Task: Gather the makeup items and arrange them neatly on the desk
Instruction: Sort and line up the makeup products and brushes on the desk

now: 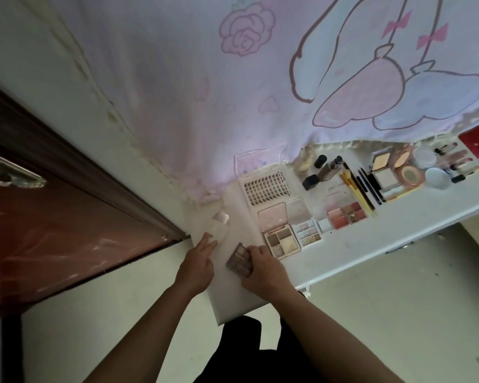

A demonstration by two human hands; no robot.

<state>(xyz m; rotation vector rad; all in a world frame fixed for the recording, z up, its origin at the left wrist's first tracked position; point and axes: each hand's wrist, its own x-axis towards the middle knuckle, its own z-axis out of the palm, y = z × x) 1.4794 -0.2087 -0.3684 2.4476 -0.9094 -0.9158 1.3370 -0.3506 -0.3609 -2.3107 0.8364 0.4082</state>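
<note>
My right hand [262, 268] grips a small brown eyeshadow palette [238, 259] at the near left end of the white desk [371, 239]. My left hand [198, 259] lies flat beside it, fingers apart, touching the desk near a small pale clear-lidded case [219, 221]. Just right of the held palette lies an open pink palette [280, 232], then a white glitter palette [307, 230] and a blush palette [346, 212]. A tray of false lashes [266, 189] sits behind them.
Farther right on the desk are dark bottles [320, 170], yellow and black pencils [362, 192], open powder compacts [390, 167], round jars [436, 178] and lipsticks [454, 161]. A pink cartoon curtain [233, 92] hangs behind. A brown door [53, 217] stands at the left.
</note>
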